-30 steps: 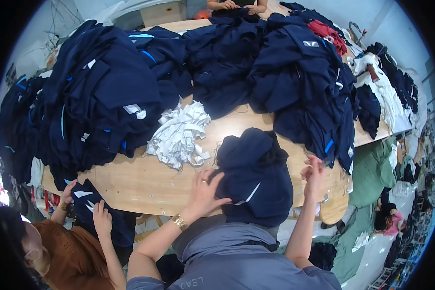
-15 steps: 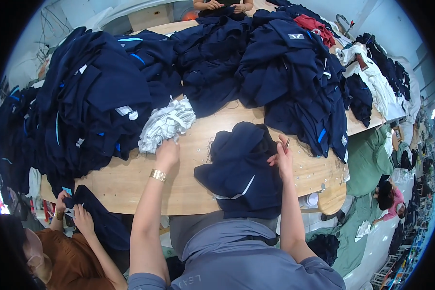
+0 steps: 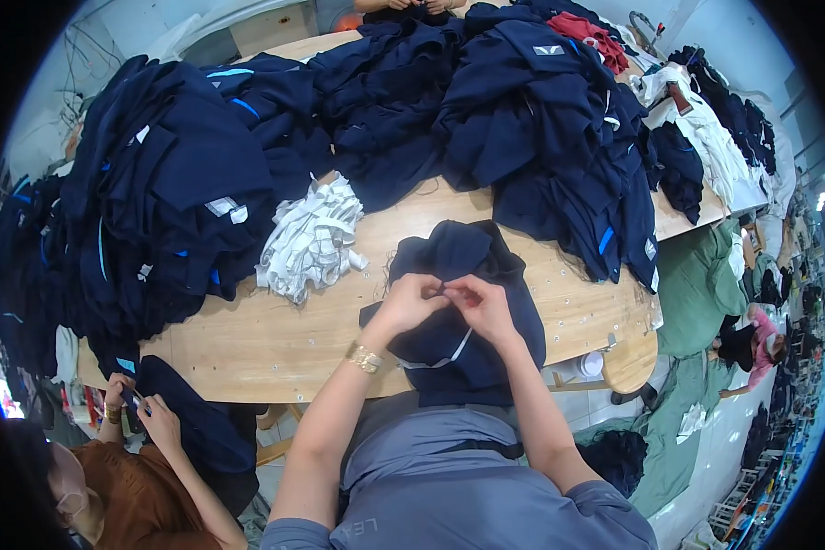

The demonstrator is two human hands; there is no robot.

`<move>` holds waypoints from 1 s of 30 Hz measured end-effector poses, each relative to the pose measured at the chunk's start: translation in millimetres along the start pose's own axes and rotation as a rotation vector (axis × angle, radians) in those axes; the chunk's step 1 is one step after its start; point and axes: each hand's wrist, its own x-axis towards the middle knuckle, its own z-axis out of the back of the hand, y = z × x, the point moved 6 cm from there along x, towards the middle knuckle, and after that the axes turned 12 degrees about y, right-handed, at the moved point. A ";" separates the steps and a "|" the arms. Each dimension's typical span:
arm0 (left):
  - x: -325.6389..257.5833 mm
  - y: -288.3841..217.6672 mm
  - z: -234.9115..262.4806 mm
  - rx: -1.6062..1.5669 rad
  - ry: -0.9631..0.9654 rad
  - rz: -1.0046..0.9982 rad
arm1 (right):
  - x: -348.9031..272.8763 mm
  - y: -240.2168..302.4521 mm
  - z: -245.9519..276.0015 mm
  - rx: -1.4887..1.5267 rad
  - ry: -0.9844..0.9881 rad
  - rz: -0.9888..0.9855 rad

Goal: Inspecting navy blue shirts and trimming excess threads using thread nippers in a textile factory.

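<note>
A folded navy garment (image 3: 458, 247) with a white strip (image 3: 460, 346) lies at the table's front edge, against my body. Over its middle, my left hand (image 3: 416, 302) and my right hand (image 3: 483, 309) meet fingertip to fingertip, both closed in a pinch. Whatever sits between the fingers is too small to make out, though a dark bit shows there. The snips seen earlier in my right hand cannot be made out now. Left of the garment rests a loose heap of white fabric strips (image 3: 312, 234), apart from both hands.
Big piles of navy garments stand on the wooden table (image 3: 247, 353) at left (image 3: 174, 174), back and right (image 3: 541, 119). A red cloth (image 3: 588, 41) lies at the back right. A co-worker in brown (image 3: 137, 490) handles navy cloth at lower left. A stool (image 3: 631, 368) stands at right.
My left hand has left the white strips and come right to the navy garment. My right hand has moved left to meet it, and the snips no longer show.
</note>
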 end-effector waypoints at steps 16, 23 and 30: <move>-155.7 5.2 33.5 -1.186 -0.397 -0.252 | 20.0 57.8 -15.3 1.096 0.007 -0.131; -151.5 9.7 13.7 -1.338 -0.409 -0.231 | 7.9 109.4 -53.6 0.370 0.248 0.039; -147.7 19.9 3.7 -1.426 -0.384 -0.215 | 17.7 104.4 -57.7 0.254 0.098 0.153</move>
